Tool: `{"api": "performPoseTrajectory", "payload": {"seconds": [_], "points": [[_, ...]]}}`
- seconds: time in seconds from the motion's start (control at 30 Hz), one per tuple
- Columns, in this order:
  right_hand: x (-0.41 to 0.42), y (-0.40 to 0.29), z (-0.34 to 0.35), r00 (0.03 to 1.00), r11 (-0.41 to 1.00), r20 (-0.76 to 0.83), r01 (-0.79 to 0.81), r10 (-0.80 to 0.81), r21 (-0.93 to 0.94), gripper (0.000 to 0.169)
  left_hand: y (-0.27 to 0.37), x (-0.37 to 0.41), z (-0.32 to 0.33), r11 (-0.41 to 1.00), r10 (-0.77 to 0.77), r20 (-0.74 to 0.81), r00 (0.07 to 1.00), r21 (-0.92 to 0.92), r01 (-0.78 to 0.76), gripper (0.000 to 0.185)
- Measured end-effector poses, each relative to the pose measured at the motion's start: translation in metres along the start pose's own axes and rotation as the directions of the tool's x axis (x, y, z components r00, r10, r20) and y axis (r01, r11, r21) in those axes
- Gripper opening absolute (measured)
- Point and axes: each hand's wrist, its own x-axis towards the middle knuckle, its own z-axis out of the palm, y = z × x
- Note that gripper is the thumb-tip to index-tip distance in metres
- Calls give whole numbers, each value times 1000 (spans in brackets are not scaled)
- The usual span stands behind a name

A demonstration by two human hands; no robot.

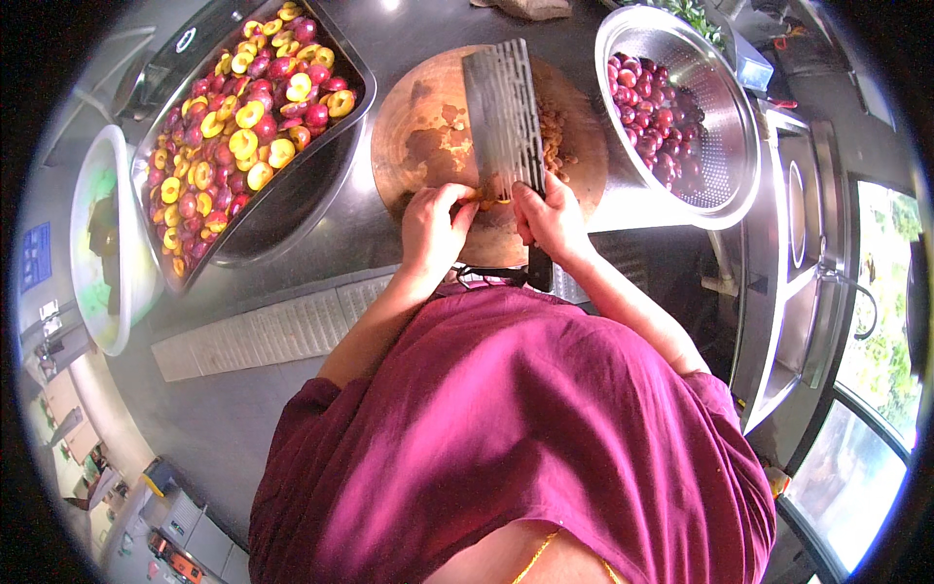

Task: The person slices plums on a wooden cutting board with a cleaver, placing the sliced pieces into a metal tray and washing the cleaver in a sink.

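My right hand (552,219) is closed around the base of a broad cleaver (503,117), its dark handle pointing towards me. The blade stands over a round wooden chopping board (423,117). At the blade's near end, my left hand (438,226) pinches a small piece of yellow-orange fruit (496,201), partly hidden by the fingers and blade. Plum pits (556,142) lie heaped on the board right of the blade. Juice stains mark its left side.
Halved plums (244,142) fill a dark tray (365,80) at left. Whole red plums (646,109) sit in a perforated metal colander (719,190) at right. A white bowl (124,292) stands far left. A cloth (529,7) lies beyond the board.
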Motion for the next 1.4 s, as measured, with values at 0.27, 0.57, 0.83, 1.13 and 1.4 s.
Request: {"api": "performPoseTrajectory", "payload": {"seconds": [0.27,0.57,0.83,1.13,1.4], "points": [[5,-3,1,984,940,-38,-156,176,303,13,-3,0,0,998,55,-28,998,21,-54,15],[7,-3,0,976,933,-15,-201,215,300,14,-4,-1,0,998,54,-33,998,21,-53,12],[-6,-5,15,985,960,-108,-99,131,261,11,-7,-9,7,979,185,-53,981,96,-179,17],[-26,-17,-10,985,994,-146,103,-96,35,12,8,10,4,983,182,-11,983,-16,-182,17],[-41,14,-19,993,972,-101,43,-68,-229,19,15,23,2,968,177,247,953,130,-213,18]]}}
